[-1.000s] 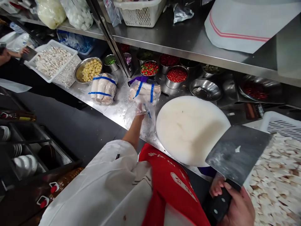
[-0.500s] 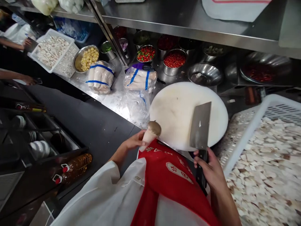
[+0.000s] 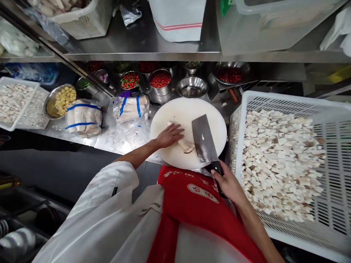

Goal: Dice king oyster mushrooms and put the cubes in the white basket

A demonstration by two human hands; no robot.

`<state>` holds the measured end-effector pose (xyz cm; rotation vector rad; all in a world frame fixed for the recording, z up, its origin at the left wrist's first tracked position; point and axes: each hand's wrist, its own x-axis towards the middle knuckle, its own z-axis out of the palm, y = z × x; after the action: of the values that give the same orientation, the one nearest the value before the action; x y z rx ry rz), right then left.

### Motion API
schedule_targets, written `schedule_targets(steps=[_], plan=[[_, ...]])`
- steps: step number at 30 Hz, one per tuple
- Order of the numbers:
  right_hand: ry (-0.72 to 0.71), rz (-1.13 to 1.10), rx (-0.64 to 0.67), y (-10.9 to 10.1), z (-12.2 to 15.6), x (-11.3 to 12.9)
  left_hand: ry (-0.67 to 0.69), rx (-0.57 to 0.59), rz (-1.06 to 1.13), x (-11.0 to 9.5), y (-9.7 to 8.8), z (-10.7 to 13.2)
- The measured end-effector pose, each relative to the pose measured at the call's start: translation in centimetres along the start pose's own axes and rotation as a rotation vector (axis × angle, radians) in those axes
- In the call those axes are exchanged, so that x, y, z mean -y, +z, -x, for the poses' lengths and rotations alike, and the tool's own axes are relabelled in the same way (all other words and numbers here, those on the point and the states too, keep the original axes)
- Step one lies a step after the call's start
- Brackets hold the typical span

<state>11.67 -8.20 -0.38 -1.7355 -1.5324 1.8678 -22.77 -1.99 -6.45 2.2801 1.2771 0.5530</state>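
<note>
A round white cutting board [image 3: 208, 109] lies on the steel counter in front of me. A king oyster mushroom [image 3: 186, 146] rests on it, cap toward me. My left hand [image 3: 168, 135] lies over the mushroom's stem, fingers pressing it down. My right hand [image 3: 229, 184] is closed round the black handle of a cleaver [image 3: 204, 140], whose wide blade sits beside the mushroom's cap end. Just left of the board are an opened plastic bag [image 3: 128, 133] and a sealed pack of mushrooms [image 3: 131, 108].
A white slotted basket [image 3: 337, 153] full of diced mushroom stands at the right. Another pack of mushrooms [image 3: 83, 117], a steel bowl of yellow pieces [image 3: 60, 101] and a white basket [image 3: 16, 106] sit at the left. Steel bowls of chopped chilli [image 3: 160, 79] line the back under a shelf.
My left hand took a mushroom from the bag and laid it on the board. My right hand brought the cleaver from the right down beside it. The view has swung right.
</note>
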Motion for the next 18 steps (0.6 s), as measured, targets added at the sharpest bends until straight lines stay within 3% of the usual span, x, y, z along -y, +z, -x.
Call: schedule_targets(steps=[4, 8, 13, 18], plan=[[-0.272, 0.528, -0.080, -0.3, -0.9, 1.3, -0.259, -0.180, 0.126, -0.2, 1.7, 1.7], [-0.426, 0.770, -0.001, -0.7, -2.2, 2.5, -0.266, -0.199, 0.305, -0.6, 2.6, 1.9], [-0.383, 0.829, 0.052, -1.0, -3.5, 3.1, -0.263, -0.186, 0.360, -1.2, 3.2, 1.4], [-0.236, 0.858, 0.046, -1.9, -2.1, 6.3, -0.288, -0.169, 0.315, -1.2, 3.8, 0.8]])
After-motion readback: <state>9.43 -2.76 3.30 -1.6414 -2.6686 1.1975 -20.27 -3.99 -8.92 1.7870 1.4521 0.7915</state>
